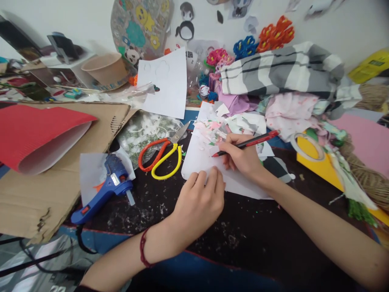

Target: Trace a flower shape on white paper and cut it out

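My right hand point(240, 157) grips a red pen point(246, 142), its tip touching a white paper sheet point(200, 156). My left hand point(197, 201) rests on the sheet's lower edge, fingers slightly curled, and a red thread bracelet point(144, 247) circles that wrist. Cut paper scraps point(231, 125) in pink, green and white lie on the sheet's far part, beyond my right hand. Orange-and-yellow-handled scissors point(161, 159) lie to the left of the sheet, and a blue hot glue gun point(106, 188) lies farther left.
Corrugated cardboard point(60, 194) holds a red corrugated sheet point(39, 134) at left. A plaid cloth point(282, 73), pink fabric point(291, 111), a tape roll point(306, 147), twine point(367, 182) and paper flowers point(273, 36) crowd the far right of the dark tabletop point(243, 227).
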`<state>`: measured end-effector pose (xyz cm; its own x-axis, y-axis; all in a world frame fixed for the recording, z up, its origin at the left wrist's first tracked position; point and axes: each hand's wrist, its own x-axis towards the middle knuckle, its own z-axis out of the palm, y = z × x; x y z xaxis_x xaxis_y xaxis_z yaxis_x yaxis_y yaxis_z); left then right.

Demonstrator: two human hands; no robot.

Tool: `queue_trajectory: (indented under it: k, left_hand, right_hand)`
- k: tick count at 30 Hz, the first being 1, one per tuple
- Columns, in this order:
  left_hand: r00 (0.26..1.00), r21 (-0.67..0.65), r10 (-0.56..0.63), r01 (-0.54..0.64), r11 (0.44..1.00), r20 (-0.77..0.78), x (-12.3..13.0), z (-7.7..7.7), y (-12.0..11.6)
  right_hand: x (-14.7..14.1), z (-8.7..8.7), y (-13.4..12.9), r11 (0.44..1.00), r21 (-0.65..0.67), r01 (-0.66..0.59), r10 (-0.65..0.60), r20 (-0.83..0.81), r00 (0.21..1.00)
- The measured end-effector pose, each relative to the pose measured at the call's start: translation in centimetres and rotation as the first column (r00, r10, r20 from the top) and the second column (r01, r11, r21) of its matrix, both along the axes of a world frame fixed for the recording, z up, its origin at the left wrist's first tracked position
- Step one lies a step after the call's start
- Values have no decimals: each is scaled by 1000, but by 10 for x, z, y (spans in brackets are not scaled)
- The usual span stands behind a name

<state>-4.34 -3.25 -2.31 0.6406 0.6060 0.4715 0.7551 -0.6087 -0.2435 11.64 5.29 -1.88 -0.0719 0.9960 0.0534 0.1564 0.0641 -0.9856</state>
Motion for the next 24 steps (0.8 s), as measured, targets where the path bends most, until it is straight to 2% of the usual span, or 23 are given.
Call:
queue_trajectory:
  k: [24]
  left_hand:
    - [1000,30,8,-8,1000,-1,0,0,1]
  right_hand:
    - [-1,1,1,1000,12,9,-9,-45,999]
